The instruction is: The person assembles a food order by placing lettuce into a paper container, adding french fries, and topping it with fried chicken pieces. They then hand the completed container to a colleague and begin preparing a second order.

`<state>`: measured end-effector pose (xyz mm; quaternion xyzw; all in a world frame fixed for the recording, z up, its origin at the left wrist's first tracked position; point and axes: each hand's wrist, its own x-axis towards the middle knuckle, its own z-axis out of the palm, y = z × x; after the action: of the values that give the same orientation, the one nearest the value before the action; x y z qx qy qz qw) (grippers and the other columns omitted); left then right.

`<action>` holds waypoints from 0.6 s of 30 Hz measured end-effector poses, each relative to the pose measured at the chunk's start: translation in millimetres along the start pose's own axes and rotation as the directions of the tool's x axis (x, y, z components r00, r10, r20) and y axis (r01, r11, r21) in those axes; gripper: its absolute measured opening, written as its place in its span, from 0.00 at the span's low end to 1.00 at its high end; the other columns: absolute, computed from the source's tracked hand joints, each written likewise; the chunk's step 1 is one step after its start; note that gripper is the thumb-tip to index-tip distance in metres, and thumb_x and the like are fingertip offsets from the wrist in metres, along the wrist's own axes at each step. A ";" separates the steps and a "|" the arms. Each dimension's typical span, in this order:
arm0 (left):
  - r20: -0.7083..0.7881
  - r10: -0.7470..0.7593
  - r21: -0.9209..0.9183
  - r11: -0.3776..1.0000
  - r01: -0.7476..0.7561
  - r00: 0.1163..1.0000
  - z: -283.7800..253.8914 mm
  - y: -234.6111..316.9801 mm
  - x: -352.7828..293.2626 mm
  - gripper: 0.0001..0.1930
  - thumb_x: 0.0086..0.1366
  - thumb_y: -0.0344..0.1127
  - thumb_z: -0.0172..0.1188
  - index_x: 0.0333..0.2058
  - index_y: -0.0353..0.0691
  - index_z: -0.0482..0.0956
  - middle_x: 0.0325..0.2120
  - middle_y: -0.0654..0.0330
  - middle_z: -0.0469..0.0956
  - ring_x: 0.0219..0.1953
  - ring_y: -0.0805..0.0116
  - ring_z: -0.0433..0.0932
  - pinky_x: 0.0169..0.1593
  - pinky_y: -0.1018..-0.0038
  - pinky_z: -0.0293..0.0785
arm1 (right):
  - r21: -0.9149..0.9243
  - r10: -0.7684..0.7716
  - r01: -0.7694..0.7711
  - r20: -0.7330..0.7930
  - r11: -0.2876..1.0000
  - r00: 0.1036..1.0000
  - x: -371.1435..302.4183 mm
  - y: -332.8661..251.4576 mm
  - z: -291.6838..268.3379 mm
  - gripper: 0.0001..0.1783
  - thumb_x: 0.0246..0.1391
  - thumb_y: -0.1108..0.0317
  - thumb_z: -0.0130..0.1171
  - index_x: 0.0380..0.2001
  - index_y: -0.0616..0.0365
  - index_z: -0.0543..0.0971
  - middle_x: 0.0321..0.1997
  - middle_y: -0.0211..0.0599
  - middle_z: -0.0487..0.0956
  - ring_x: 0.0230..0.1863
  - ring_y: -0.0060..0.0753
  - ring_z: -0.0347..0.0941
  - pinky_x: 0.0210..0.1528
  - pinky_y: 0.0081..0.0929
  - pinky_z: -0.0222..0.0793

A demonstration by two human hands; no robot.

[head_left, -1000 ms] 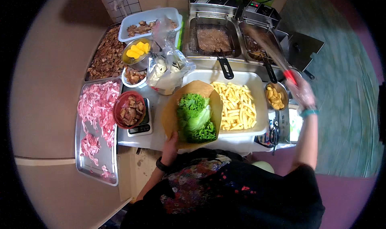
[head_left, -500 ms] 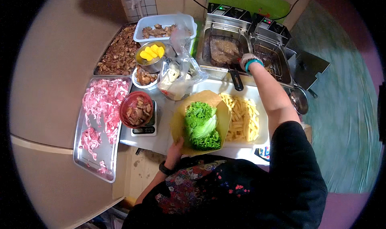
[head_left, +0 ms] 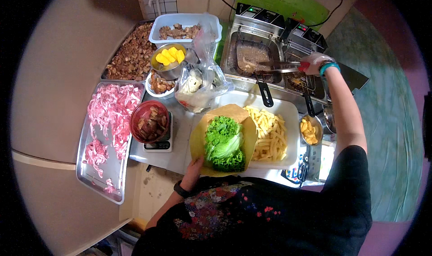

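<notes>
My left hand (head_left: pixel 194 168) grips the near left side of a brown paper food box (head_left: pixel 196 141) filled with green leaf lettuce (head_left: pixel 223 141). In a clear glove, my right hand (head_left: pixel 317 62) is closed round metal tongs (head_left: pixel 285 66) with a red part near the grip. Leftward, the tongs reach over the bubbling oil of the left fryer (head_left: pixel 229 71). Close to their tips, a pale piece of food (head_left: pixel 247 63) lies in the frying basket (head_left: pixel 264 93); whether the tips pinch it I cannot tell. French fries (head_left: pixel 272 139) fill a white tray (head_left: pixel 293 155) beside the box.
A second fryer basket (head_left: pixel 308 104) sits right of the first. Left stand a red bowl of meat (head_left: pixel 151 123) on a scale (head_left: pixel 163 146), a tray of raw sliced meat (head_left: pixel 85 166), and a steel bowl (head_left: pixel 170 71). A bowl of potato wedges (head_left: pixel 309 132) stands right of the fries.
My right hand has moved right and slightly up from the left fryer, bringing the tongs into plain sight. The wedge bowl and right basket handle are uncovered. My left hand still holds the box.
</notes>
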<state>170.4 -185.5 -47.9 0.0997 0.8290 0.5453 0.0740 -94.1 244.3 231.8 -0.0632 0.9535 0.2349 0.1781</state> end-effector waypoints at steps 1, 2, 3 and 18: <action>0.035 -0.190 -0.236 0.952 0.192 0.981 -0.3 15.3 6.3 0.17 0.63 0.37 0.43 0.47 0.33 0.64 0.39 0.51 0.69 0.41 0.62 0.69 0.45 0.74 0.65 | -0.120 0.009 -0.001 0.068 0.993 0.998 8.3 -0.7 5.2 0.19 0.42 0.59 0.49 0.39 0.52 0.75 0.39 0.44 0.76 0.41 0.43 0.72 0.42 0.33 0.67; 0.114 -0.359 -0.447 0.814 0.371 0.926 -1.8 27.5 9.6 0.17 0.63 0.36 0.43 0.47 0.33 0.64 0.39 0.50 0.69 0.42 0.60 0.69 0.45 0.74 0.65 | -0.080 0.007 -0.003 0.042 0.997 0.999 18.5 -1.2 20.4 0.17 0.43 0.60 0.48 0.36 0.54 0.76 0.38 0.44 0.76 0.42 0.46 0.70 0.43 0.35 0.67; 0.119 -0.352 -0.364 0.855 0.371 0.928 -4.8 35.1 10.6 0.17 0.63 0.37 0.43 0.47 0.33 0.64 0.39 0.51 0.70 0.42 0.61 0.69 0.45 0.74 0.65 | -0.073 0.030 -0.031 -0.005 0.997 1.000 29.9 -3.1 39.9 0.16 0.43 0.61 0.48 0.36 0.53 0.76 0.38 0.44 0.76 0.42 0.46 0.70 0.43 0.35 0.67; 0.099 -0.372 -0.525 0.768 0.366 0.923 -9.8 63.2 9.2 0.21 0.63 0.43 0.46 0.45 0.30 0.66 0.38 0.60 0.70 0.40 0.72 0.66 0.46 0.78 0.61 | 0.289 0.178 -0.160 -0.034 0.944 0.984 83.6 -66.4 63.8 0.20 0.39 0.56 0.54 0.34 0.57 0.77 0.40 0.49 0.74 0.44 0.44 0.70 0.44 0.33 0.67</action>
<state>164.6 -167.6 13.9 -0.0927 0.6476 0.7294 0.2000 -138.4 212.7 120.0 0.0380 0.9841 0.1076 0.1359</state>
